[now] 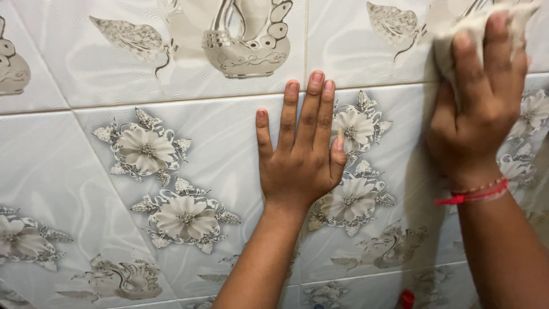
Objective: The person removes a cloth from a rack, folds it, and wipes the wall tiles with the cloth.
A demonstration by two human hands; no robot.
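Observation:
My left hand point(300, 154) lies flat against a glossy white tiled wall point(229, 137), fingers straight and close together, holding nothing. My right hand point(477, 106) is up at the top right and presses a pale cloth point(457, 31) against the tile. The cloth bunches under my fingers and part of it runs past the top edge. A red thread bracelet point(472, 194) circles my right wrist.
The tiles carry grey-and-cream flower prints point(146, 150) and a swan-shaped ornament print point(246, 40), with thin grout lines between them. A small red object point(406, 298) shows at the bottom edge, mostly cut off.

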